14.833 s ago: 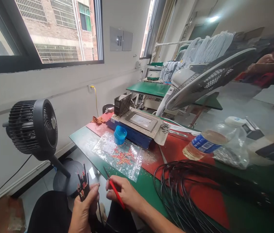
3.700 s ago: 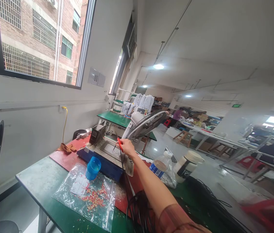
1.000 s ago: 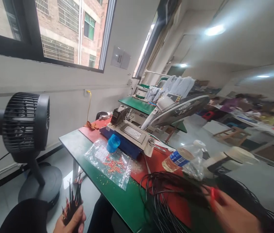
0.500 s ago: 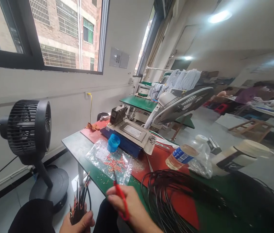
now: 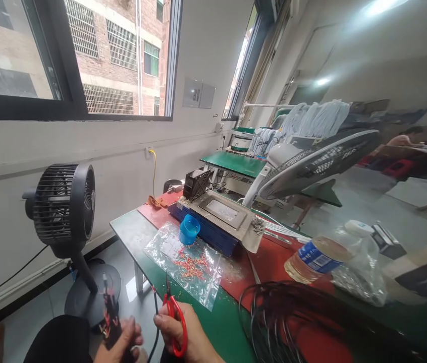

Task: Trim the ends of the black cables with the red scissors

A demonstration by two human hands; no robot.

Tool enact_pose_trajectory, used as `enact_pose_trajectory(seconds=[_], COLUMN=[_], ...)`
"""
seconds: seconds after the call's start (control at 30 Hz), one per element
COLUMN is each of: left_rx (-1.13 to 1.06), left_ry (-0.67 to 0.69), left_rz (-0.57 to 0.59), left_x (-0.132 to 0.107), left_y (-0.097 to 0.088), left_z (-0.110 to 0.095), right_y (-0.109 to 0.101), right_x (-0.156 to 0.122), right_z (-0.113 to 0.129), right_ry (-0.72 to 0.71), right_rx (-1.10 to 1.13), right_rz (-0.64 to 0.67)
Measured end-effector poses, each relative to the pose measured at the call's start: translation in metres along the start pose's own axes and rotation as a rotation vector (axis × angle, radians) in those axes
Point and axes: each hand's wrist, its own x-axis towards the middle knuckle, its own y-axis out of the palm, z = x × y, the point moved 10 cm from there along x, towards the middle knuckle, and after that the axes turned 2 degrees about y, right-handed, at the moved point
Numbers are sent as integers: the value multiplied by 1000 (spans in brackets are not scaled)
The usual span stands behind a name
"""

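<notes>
1. In the head view, I see the left hand (image 5: 124, 339), blurred, its fingers closed around an upright bundle of thin black cables with reddish stripped ends (image 5: 110, 316), beside the table edge.
2. I have the right hand (image 5: 189, 330) wrapped around red-handled metal scissors (image 5: 184, 326), blades pointing up.
3. A single black cable (image 5: 156, 307) stands between the hands; I cannot tell which grasps it.
4. Beyond, on the green tabletop (image 5: 221, 322), a clear plastic bag (image 5: 206, 290) bears scattered red-and-yellow bits (image 5: 191, 265) and a blue plastic cup (image 5: 190, 232).
5. Coiled black cables (image 5: 270, 307) lie right of the right hand.
</notes>
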Motion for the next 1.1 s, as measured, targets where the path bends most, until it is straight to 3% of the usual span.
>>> enact_pose_trajectory(seconds=[0.13,0.3,0.43,0.6,0.8,1.1], left_rx=[6,148,214,94,46,164], left_ry=[160,155,132,13,47,-108], left_rz=[5,91,158,138,287,517], left_x=[-2,-13,-16,-21,-30,-37], left_y=[10,39,55,57,60,69], left_z=[-33,-40,-39,-33,-51,-25], right_y=[-1,-7,-7,-3,-11,15], right_x=[1,0,0,0,1,-6], right_z=[8,9,11,10,15,30], right_ry=[-34,-31,-82,-79,-48,-65], right_rx=[31,23,-39,-66,-28,31], right_rz=[2,-47,-49,-16,-45,208])
